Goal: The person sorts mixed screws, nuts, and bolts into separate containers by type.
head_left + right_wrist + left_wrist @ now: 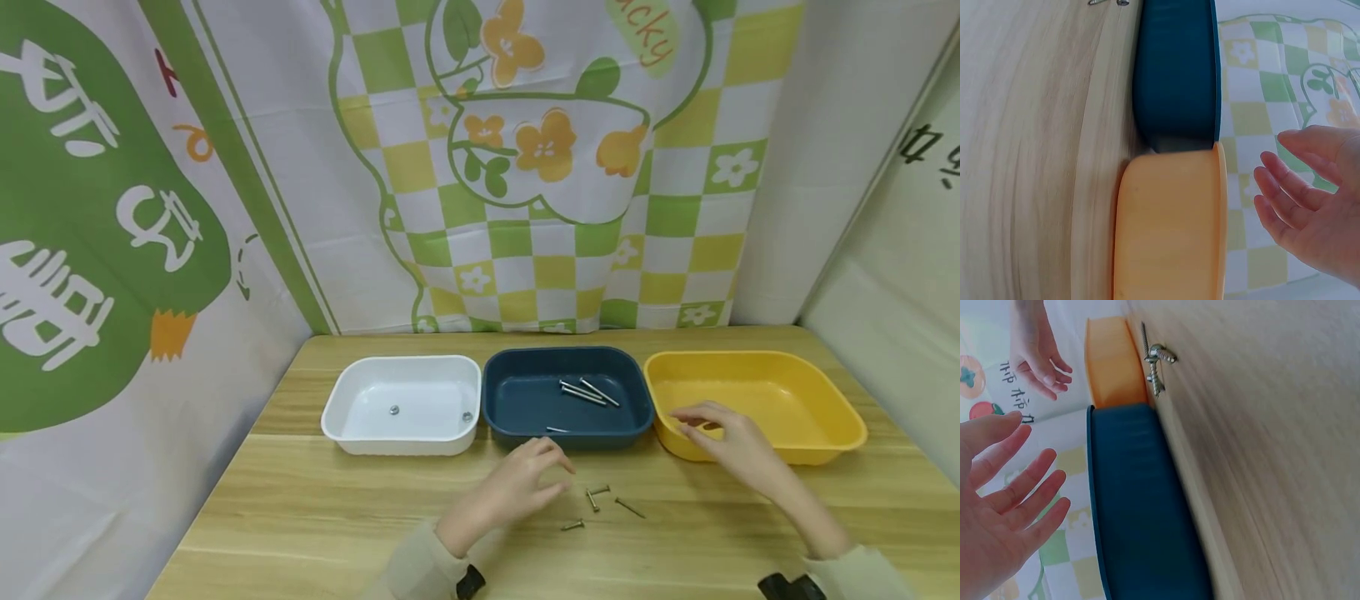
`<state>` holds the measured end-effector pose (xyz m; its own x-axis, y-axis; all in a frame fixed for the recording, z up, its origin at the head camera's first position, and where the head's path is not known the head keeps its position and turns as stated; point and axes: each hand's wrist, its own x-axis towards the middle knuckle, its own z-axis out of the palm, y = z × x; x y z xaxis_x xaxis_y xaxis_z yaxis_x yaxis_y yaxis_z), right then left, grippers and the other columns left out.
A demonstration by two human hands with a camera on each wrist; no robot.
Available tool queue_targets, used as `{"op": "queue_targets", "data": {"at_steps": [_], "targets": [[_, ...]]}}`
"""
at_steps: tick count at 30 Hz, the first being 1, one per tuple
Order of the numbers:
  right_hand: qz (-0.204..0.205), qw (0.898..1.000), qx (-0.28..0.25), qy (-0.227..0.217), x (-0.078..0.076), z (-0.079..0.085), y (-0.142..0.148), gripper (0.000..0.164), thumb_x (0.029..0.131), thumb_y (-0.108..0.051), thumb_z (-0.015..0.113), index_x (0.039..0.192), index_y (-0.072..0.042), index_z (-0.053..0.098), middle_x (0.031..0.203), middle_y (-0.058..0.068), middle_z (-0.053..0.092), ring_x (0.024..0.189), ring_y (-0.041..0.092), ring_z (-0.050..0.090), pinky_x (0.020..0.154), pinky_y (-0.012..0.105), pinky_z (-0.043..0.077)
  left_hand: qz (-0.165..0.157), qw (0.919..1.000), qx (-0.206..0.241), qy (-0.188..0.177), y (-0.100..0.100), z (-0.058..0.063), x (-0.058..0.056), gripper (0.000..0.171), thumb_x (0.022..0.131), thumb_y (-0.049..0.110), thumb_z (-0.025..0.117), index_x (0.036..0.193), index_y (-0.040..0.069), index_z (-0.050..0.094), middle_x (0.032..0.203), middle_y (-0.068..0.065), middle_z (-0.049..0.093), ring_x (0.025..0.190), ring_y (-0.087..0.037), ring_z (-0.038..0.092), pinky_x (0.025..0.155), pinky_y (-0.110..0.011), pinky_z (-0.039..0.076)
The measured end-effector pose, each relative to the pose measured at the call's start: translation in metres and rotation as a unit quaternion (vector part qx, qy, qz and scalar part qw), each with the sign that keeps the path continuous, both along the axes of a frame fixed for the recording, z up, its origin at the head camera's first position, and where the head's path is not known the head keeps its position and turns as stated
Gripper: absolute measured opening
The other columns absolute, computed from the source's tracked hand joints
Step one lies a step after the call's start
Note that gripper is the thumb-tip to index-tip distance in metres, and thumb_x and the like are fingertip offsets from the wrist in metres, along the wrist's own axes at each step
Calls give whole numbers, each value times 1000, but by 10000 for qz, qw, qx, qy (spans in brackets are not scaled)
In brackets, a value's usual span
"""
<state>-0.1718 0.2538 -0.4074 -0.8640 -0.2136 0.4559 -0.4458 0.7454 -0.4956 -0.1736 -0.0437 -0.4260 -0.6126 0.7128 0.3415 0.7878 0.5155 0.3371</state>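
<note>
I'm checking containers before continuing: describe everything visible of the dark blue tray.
The dark blue tray is rectangular and open-topped, with rounded corners and a thin rim, apparently smooth plastic. It stands upright on the wooden table, between the white tray and the yellow tray, apparently touching the latter. Several slim silvery fasteners lie inside.

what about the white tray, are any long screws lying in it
No, the white tray shows only two small metal pieces, while the long silvery screws lie in the dark blue tray.
</note>
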Motion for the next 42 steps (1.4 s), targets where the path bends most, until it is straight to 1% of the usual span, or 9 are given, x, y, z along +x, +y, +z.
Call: {"op": "queue_targets", "data": {"at_steps": [6, 12, 17, 20, 25, 30, 33, 36, 42], "targets": [[-188, 9998, 14, -105, 5, -1, 10, 17, 79, -9, 65, 95, -5, 67, 92, 7, 64, 81, 0, 52, 68, 21, 44, -103, 9997, -233, 21, 5, -3, 2, 17, 82, 21, 62, 98, 16, 62, 97, 5, 55, 92, -7, 51, 83, -16, 38], [-295, 9992, -199, -158, 9, -2, 21, 17, 79, -12, 66, 95, -5, 67, 93, 10, 64, 88, -15, 42, 71, 6, 35, -279, 9987, -429, -25, 8, -5, 3, 16, 82, 22, 63, 97, 16, 62, 95, 5, 56, 90, -6, 51, 81, -14, 37], [-406, 9990, -119, -153, 11, -5, 29, 18, 79, -13, 66, 95, -5, 66, 93, 11, 63, 88, -20, 37, 70, 6, 34, -372, 9967, -702, -177, 10, -9, 4, 18, 82, 25, 62, 99, 17, 61, 96, 7, 55, 92, -5, 50, 81, -14, 38], [-433, 9989, -122, -109, 13, -8, 34, 18, 78, -12, 67, 95, -5, 66, 92, 7, 63, 89, -22, 34, 71, 5, 32, -422, 9952, -867, -172, 11, -12, 4, 20, 82, 28, 62, 99, 18, 61, 97, 7, 56, 92, -5, 51, 80, -15, 38], [-383, 9991, -175, -24, 15, -12, 41, 19, 77, -11, 68, 95, -4, 66, 91, 3, 63, 89, -21, 35, 72, 4, 29, -533, 9926, -1067, -229, 12, -13, 2, 18, 81, 28, 62, 97, 19, 62, 98, 7, 57, 92, -4, 52, 79, -14, 39], [-389, 9990, -188, -74, 17, -15, 48, 21, 76, -12, 68, 95, -4, 66, 93, -17, 57, 89, -22, 34, 71, 3, 29, -681, 9888, -1262, -408, 14, -16, 0, 18, 81, 27, 63, 97, 20, 62, 99, 8, 56, 91, -1, 51, 77, -12, 39], [-424, 9988, -176, -141, 18, -16, 52, 21, 77, -13, 68, 96, -4, 65, 94, -25, 52, 89, -23, 33, 71, 4, 30, -720, 9865, -1369, -541, 15, -19, -1, 19, 80, 26, 64, 98, 20, 61, 98, 9, 56, 88, 1, 51, 76, -11, 38], [-476, 9987, -146, -123, 18, -17, 56, 21, 76, -13, 69, 95, -4, 65, 93, -25, 53, 89, -23, 32, 70, 4, 29, -722, 9853, -1435, -577, 15, -22, -1, 18, 79, 24, 65, 97, 19, 61, 96, 9, 56, 86, 1, 51, 75, -10, 38], [-528, 9985, -131, 77, 18, -21, 62, 21, 72, -10, 72, 91, -5, 67, 89, -18, 59, 86, -22, 36, 68, 5, 31, -745, 9828, -1577, -610, 15, -24, -2, 18, 77, 24, 67, 94, 19, 62, 92, 9, 56, 82, 3, 51, 70, -8, 38]]}}
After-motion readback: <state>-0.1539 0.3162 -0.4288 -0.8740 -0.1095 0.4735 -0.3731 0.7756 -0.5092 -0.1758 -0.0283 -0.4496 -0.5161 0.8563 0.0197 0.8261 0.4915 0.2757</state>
